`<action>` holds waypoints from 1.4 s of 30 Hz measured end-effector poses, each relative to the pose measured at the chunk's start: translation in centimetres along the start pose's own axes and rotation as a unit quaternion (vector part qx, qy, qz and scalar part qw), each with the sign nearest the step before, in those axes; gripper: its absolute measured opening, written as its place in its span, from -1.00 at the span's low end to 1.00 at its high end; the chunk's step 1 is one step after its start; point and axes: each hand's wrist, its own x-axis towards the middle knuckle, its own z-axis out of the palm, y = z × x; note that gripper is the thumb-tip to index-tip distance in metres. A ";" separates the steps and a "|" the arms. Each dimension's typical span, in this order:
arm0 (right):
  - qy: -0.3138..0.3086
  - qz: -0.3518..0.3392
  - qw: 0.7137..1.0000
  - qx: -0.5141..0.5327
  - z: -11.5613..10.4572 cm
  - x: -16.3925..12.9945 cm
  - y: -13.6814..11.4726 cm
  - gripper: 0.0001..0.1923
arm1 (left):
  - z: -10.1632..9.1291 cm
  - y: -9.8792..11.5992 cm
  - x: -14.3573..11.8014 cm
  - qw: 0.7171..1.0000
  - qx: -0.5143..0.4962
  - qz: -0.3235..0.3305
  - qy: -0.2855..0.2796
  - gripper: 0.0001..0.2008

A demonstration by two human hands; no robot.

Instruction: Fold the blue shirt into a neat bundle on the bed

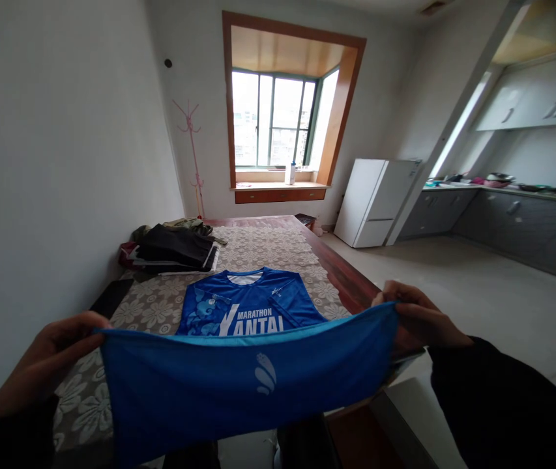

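A blue T-shirt [248, 306] with white "MARATHON" lettering lies face up, its collar toward the window. In front of it, a blue panel [184, 384] with a small pale logo hangs raised and stretched between my hands; it appears to be the same shirt's lower part. My left hand [57, 348] pinches the panel's upper left corner. At the upper right corner, my right hand [417, 312] grips the edge between thumb and fingers. The panel hides the bottom of the lettering and whatever joins the two parts.
The shirt rests on a table [329, 260] with a flowered cloth [263, 244]. A pile of dark folded clothes [175, 247] sits at its left, near the wall. Farther back stand a pink coat rack [193, 156] and a white fridge [375, 202]. A bottle [290, 173] is on the windowsill.
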 end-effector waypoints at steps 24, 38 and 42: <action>0.201 0.024 0.921 -0.333 -0.3 23.8 22.0 -0.60 | 13.4 -12.7 21.7 0.994 0.075 0.015 0.076 -0.56; 0.083 -0.017 0.927 -0.366 0.1 23.3 20.6 -0.60 | 13.5 -11.9 20.9 0.982 0.183 0.038 0.027 -0.68; 0.036 -0.011 0.931 -0.363 -0.4 23.2 20.7 -0.43 | 13.6 -11.7 20.8 0.978 0.203 0.045 0.017 -0.53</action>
